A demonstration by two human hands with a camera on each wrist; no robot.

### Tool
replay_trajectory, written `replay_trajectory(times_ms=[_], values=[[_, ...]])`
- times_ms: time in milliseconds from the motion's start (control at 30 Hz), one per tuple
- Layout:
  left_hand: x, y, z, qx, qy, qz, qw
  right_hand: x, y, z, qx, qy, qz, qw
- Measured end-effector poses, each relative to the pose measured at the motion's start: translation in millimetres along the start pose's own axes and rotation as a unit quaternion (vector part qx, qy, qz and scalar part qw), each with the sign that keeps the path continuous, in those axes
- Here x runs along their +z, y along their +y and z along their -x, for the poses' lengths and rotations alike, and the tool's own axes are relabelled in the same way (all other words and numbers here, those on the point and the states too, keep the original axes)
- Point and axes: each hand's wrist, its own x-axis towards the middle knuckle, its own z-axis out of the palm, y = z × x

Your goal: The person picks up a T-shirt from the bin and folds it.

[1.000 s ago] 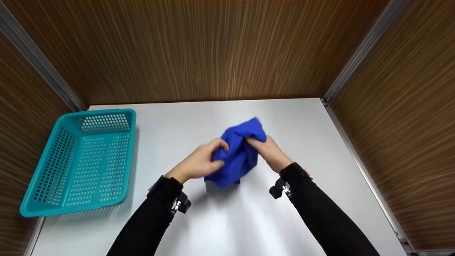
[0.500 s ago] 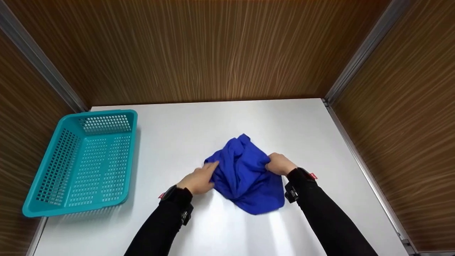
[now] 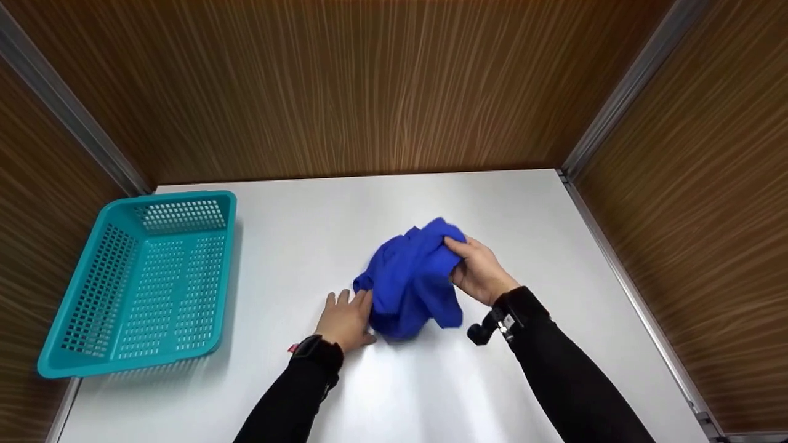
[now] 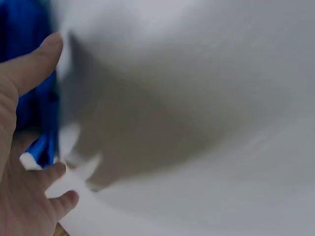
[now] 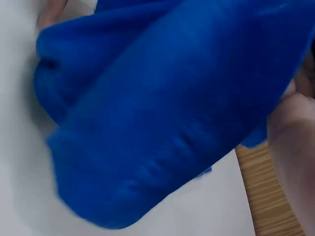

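A crumpled blue cloth point(image 3: 406, 277) lies bunched at the middle of the white table, its right side lifted. My right hand point(image 3: 480, 267) pinches that raised edge between thumb and fingers. Part of the cloth point(image 5: 147, 118) hangs down and fills most of the right wrist view. At the cloth's left edge, my left hand point(image 3: 345, 320) is spread with fingers extended, palm toward the table. In the left wrist view the left hand point(image 4: 29, 191) has its thumb and fingers apart, with blue fabric beside them. Whether its fingertips touch the cloth is unclear.
A teal plastic basket point(image 3: 225, 277) with perforated walls stands at the left of the white table point(image 3: 295, 234). Wood-grain panels point(image 3: 369, 92) enclose the back and both sides, with metal strips along the corners.
The cloth came down from both hands and spread on the table, then its right part rose again with my right hand. My left hand has moved toward me and flattened out.
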Motion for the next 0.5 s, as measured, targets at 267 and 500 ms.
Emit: replay_trajectory(times_ms=[267, 500], values=[[7.6, -16.0, -4.4, 0.008, 0.13, -0.042, 0.9907, -13.4, -11.0, -2.8, -0.075, 0.199, 0.012, 0.977], [-39.4, -24.6, -16.1, -0.135, 0.237, 0.263, 0.9253, -56.7, -11.5, 8.4, -0.066, 0.325, 0.096, 0.939]])
